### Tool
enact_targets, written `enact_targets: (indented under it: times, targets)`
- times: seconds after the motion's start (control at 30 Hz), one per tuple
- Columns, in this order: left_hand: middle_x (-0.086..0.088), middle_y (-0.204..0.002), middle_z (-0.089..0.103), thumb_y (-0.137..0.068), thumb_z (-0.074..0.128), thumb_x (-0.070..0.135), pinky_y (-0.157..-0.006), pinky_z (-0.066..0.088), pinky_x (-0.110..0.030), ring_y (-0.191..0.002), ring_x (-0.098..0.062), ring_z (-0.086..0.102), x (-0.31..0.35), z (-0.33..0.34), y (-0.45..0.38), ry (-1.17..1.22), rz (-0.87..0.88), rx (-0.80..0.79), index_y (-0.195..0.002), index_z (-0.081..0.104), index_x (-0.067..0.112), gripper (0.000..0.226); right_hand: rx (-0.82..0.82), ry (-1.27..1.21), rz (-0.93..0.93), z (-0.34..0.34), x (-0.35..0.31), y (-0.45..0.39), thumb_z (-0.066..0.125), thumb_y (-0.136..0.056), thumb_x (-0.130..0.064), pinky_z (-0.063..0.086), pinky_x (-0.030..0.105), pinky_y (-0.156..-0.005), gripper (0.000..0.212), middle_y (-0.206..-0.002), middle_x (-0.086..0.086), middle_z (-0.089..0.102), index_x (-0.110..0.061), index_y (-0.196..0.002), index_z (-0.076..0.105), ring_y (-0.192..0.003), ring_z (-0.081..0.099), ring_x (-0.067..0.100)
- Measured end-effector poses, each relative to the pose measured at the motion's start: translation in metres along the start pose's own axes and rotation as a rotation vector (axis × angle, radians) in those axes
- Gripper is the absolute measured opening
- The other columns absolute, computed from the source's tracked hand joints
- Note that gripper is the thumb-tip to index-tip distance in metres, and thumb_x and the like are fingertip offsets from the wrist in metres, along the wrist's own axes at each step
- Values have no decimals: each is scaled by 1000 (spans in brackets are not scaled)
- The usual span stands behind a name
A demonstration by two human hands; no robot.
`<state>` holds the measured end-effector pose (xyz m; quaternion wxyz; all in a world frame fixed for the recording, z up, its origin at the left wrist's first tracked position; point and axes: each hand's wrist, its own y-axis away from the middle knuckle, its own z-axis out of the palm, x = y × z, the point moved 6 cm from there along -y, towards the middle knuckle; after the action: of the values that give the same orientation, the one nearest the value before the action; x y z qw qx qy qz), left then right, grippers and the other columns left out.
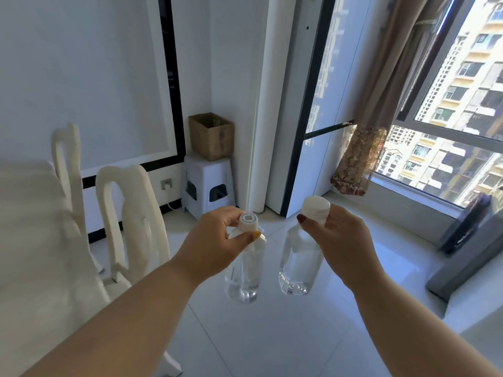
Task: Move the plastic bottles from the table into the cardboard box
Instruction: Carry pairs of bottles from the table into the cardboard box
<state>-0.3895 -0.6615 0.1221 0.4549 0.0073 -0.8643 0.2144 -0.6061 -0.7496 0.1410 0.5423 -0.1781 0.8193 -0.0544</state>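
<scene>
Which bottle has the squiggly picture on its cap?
The bottle in the left hand: its cap shows a printed pattern; the other cap is plain white.

Open tiled floor (258, 336) lies clear ahead toward the cardboard box (211, 136) on its white stool (208, 183), hemmed by chairs (128, 213) left and a window ledge (408, 205) right.
</scene>
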Motion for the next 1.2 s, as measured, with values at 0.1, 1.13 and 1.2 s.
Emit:
enact_targets:
  times: [0.1,1.13,1.2]
  targets:
    - [13,-95,73,-85,74,39,-84,57,-30,-95,-1,67,-15,7,-45,-41,15,5,-103,74,23,24,-20,-2,-3,10,12,-45,74,-76,-42,58,40,-81,22,-83,-9,77,-27,-92,75,-85,71,9]
    - [9,-90,73,-83,78,23,-74,47,-8,-90,0,65,-308,-40,-653,-149,-163,298,-95,75,20,13,-324,-21,-132,279,94,-744,72,-78,-44,45,24,-52,13,-68,-19,68,-32,-76,67,-60,62,4]
    - [11,-91,73,-83,77,25,-75,48,-8,-91,1,65,-326,-49,-689,-160,-191,331,-95,75,25,12,-367,-34,-139,301,93,-787,73,-78,-44,42,20,-52,11,-67,-19,69,-35,-81,68,-56,60,0]
